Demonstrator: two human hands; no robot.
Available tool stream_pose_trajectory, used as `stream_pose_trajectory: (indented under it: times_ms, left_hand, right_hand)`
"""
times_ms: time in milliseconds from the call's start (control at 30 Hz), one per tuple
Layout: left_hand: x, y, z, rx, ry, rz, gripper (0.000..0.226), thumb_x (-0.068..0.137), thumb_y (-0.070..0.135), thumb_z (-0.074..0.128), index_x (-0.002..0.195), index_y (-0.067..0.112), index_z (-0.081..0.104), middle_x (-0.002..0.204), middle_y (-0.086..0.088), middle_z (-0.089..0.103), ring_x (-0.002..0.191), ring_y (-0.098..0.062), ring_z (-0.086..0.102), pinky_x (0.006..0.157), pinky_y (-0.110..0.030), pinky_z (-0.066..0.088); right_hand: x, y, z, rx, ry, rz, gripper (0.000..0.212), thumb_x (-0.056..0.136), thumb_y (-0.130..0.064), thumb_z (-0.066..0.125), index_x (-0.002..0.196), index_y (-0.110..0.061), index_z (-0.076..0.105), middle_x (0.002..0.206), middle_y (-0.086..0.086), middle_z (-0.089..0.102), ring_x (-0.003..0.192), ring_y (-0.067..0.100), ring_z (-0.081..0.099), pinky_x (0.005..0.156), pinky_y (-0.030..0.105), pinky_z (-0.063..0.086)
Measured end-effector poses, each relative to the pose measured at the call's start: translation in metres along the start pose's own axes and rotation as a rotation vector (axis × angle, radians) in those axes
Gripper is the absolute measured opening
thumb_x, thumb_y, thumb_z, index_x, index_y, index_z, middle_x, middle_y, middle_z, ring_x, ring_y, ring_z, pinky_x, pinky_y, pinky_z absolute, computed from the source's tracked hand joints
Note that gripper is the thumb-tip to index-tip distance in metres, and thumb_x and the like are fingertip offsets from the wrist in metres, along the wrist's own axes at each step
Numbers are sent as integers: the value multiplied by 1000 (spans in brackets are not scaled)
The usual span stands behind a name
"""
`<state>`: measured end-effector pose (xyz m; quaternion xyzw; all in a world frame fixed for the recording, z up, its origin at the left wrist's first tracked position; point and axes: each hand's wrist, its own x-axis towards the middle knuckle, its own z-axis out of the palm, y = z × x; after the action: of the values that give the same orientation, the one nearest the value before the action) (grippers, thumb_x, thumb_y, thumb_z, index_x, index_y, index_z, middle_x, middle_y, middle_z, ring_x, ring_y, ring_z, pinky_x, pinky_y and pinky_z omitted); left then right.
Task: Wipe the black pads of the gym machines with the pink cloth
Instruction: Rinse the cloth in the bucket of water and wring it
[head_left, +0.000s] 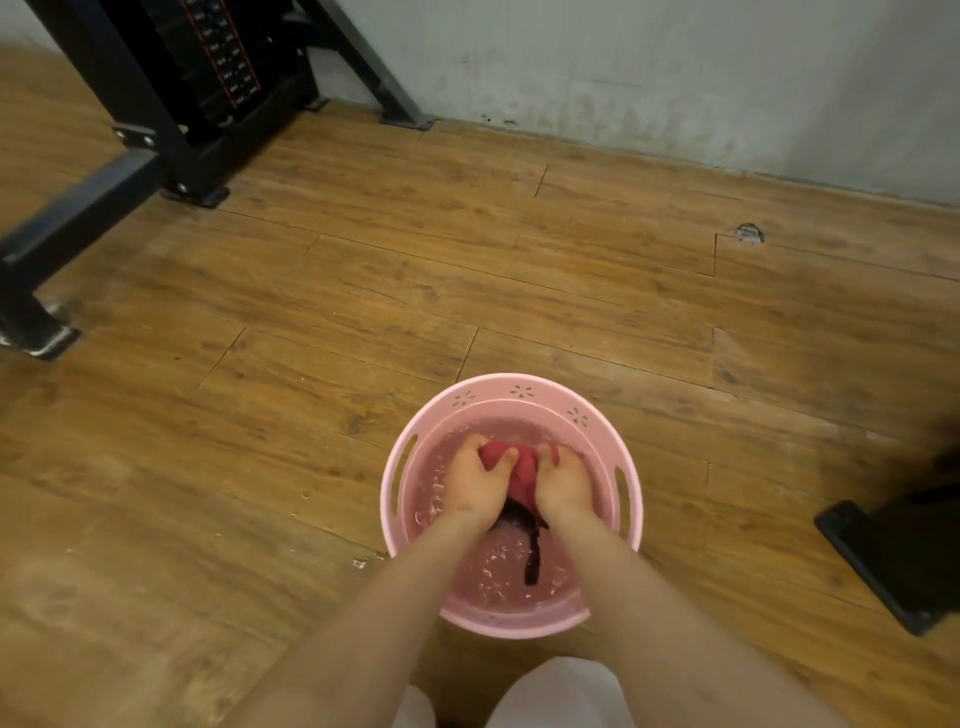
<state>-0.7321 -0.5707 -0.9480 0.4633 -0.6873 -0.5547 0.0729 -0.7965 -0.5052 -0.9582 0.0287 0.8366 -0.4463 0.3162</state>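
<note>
The pink cloth (522, 470), wet and dark pink, is bunched up in the water of a pink plastic basin (511, 391) on the wooden floor. My left hand (475, 480) grips its left side with curled fingers. My right hand (563, 480) grips its right side. A dark strip (532, 548) hangs from the cloth into the water between my wrists. No black pad of a machine is in view.
A black gym machine frame with a weight stack (218, 57) stands at the upper left, its feet (41, 338) bolted to the floor. A black object (898, 556) lies at the right edge. A grey wall (675, 78) runs along the back. My knees (561, 696) are below the basin.
</note>
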Motion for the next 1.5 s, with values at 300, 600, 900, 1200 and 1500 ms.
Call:
stream_pose_trajectory:
  times_ms: [300,600,900,1200,1500]
  left_hand:
    - [-10,-6,-6,104,118,-138,37,105,28,31,136,18,51,133,-6,57,122,-28,51,103,-35,36]
    - [-17,-12,-4,3,170,-225,33,102,28,44,130,13,52,127,-11,59,118,-32,54,98,-38,39]
    - [-19,-3,0,-329,92,-168,25,101,27,44,115,16,62,105,-3,68,101,-21,63,93,-33,48]
    - [-25,-5,2,-197,2,-73,40,104,34,35,75,21,58,70,5,61,70,-13,57,73,-27,41]
    - [-34,-18,11,-80,-75,-83,25,95,23,58,113,12,45,95,-4,62,89,-19,59,77,-23,40]
  right_hand:
    - [-5,9,-1,243,-26,113,24,99,-11,47,105,-26,64,107,4,65,96,25,60,86,33,49]
    - [-19,18,-2,294,-140,149,43,98,1,36,117,-23,66,85,3,68,63,21,60,58,31,48]
    - [-36,6,-3,391,-280,-19,13,94,-27,61,89,-20,72,88,12,74,84,26,70,82,36,57]
    - [-43,9,13,-171,-121,-265,32,104,-25,33,110,-10,61,99,9,67,92,26,63,82,36,49]
    - [-38,30,-3,-73,-19,-130,19,101,-12,39,111,-8,55,104,11,59,101,32,58,73,25,37]
